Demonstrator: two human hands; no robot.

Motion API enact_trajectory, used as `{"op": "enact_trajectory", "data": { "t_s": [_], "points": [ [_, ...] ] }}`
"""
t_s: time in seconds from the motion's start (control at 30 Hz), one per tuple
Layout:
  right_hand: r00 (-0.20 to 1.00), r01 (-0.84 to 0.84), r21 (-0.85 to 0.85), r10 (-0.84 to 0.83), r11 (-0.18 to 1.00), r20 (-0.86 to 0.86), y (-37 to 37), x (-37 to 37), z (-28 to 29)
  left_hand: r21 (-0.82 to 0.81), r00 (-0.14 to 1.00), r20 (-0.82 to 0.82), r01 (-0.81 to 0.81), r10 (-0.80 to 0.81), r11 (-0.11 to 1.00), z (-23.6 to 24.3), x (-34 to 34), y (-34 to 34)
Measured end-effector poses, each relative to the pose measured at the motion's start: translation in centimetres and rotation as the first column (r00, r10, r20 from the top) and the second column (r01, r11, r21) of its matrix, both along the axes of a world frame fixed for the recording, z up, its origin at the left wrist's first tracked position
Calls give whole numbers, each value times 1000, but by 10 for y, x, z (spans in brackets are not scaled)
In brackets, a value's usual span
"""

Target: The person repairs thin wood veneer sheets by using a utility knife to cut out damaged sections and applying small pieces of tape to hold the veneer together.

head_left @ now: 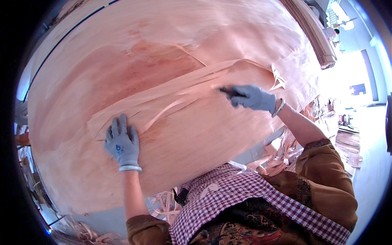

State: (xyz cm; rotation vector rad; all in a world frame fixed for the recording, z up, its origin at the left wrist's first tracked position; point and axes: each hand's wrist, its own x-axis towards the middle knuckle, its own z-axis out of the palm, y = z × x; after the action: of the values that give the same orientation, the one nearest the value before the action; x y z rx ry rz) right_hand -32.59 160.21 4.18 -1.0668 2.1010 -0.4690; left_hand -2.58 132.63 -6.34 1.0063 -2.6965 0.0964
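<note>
Left hand [123, 141]: flat, palm down | Right hand [251, 97]: curled, aimed leftward (a little blurred)

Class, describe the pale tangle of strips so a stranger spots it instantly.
Start with the broad pinkish sheets filling the view's centre. Find the gloved right hand; just above and right of it in the picture lies the pale tangle. Its spiky, crumpled strips stand out from the smooth sheets around.

from the person's head, the left one of two fisheye cameras looks down and forward over the checked apron [220, 194] to the left hand [123, 145] and right hand [252, 97], close enough that pale sheets [183, 151] fill most of the round view; its right side reaches into a bright room [369, 134].
</note>
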Motion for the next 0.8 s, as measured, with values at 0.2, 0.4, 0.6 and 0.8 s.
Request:
{"op": "enact_trajectory", "data": {
  "t_s": [0.2,0.4,0.6,0.8],
  "points": [
    [856,-223,-133,129,966,-500,-64,-34,-33,-13,1000,0,12,-12,1000,0,-1,-4],
    [785,-116,-20,79,993,-614,-82,-32,-27,-37,998,-37,55,-56,998,-6,3,-10],
    [712,-184,-169,13,968,-702,-38,25,7,-4,993,-71,92,-92,996,-2,4,-15],
    [938,-156,469,279,870,-206,25,121,53,92,999,-34,31,-28,995,4,11,-14]
  ]
}}
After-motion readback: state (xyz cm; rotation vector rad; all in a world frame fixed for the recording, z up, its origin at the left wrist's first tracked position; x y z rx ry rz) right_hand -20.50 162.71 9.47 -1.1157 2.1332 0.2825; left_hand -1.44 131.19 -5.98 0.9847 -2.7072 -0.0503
